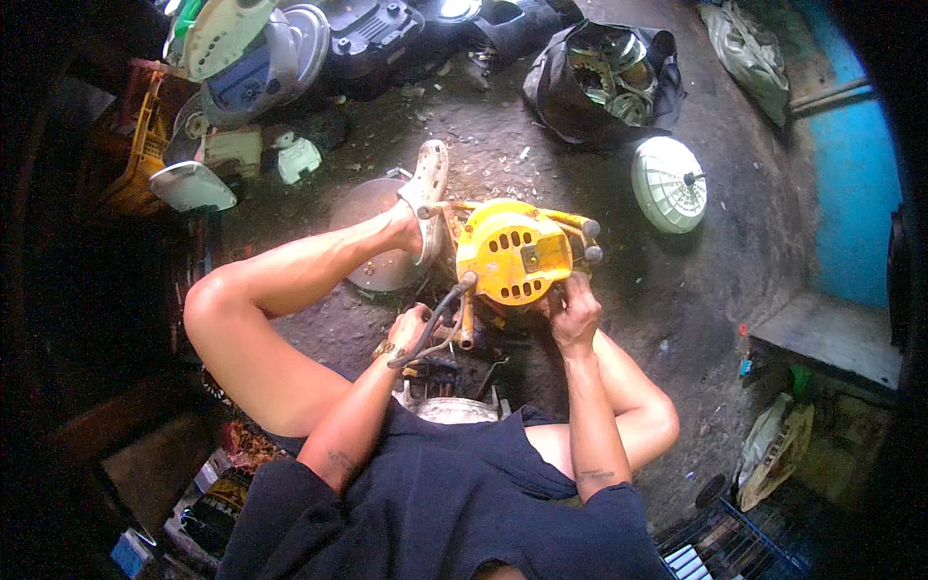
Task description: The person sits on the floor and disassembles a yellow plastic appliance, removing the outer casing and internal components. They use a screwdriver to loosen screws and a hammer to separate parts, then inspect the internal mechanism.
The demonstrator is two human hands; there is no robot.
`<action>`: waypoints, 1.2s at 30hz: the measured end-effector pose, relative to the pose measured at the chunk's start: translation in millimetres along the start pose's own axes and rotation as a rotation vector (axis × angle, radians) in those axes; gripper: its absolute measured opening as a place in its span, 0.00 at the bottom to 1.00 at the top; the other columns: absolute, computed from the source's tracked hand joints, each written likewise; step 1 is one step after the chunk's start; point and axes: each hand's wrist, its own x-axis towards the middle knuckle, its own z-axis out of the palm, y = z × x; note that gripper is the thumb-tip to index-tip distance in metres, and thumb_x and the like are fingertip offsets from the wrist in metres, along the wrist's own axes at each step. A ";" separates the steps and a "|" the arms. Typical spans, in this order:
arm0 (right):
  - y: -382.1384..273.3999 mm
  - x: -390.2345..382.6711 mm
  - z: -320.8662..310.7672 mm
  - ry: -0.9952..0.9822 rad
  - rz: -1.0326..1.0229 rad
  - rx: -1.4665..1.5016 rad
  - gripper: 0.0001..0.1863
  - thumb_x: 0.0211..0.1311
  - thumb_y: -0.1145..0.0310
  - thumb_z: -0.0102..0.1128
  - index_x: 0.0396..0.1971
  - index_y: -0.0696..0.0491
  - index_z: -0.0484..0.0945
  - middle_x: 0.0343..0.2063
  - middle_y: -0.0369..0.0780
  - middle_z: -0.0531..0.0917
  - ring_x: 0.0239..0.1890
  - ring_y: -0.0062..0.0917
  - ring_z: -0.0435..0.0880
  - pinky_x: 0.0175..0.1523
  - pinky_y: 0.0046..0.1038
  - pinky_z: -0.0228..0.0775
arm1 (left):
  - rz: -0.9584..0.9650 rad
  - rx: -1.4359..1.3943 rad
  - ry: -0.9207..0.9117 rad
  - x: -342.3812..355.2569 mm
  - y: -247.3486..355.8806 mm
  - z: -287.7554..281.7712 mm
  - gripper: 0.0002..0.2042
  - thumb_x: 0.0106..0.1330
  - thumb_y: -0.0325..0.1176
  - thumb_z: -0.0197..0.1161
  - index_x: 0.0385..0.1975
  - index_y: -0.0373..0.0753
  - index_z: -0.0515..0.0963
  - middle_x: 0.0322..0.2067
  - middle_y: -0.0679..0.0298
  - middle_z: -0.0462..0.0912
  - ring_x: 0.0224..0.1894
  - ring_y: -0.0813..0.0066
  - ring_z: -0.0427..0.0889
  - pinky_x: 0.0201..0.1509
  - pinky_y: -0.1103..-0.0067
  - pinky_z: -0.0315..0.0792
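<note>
Free floor (pixel 643 290) right of yellow machine (pixel 488 253); shoe (pixel 423 198) blocks left, white dome (pixel 662 188) farther right.

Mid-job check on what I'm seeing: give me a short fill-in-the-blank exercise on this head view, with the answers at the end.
1. The right hand is at the lower edge of a machine whose round casing is ____.
2. In the picture, the white ribbed cover lies to the ____ of the machine.
3. The dark open bag appears ____ (above or below) the cover.
4. The wall at the far right is coloured ____.

Missing words: yellow; right; above; blue.
</note>
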 end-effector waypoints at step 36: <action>54.4 -126.0 36.5 -0.643 0.766 0.247 0.17 0.69 0.63 0.57 0.51 0.58 0.80 0.48 0.49 0.85 0.52 0.42 0.83 0.57 0.37 0.73 | -0.239 -1.120 0.439 73.0 -89.2 -33.0 0.10 0.68 0.30 0.52 0.45 0.36 0.76 0.35 0.57 0.84 0.31 0.64 0.84 0.27 0.70 0.78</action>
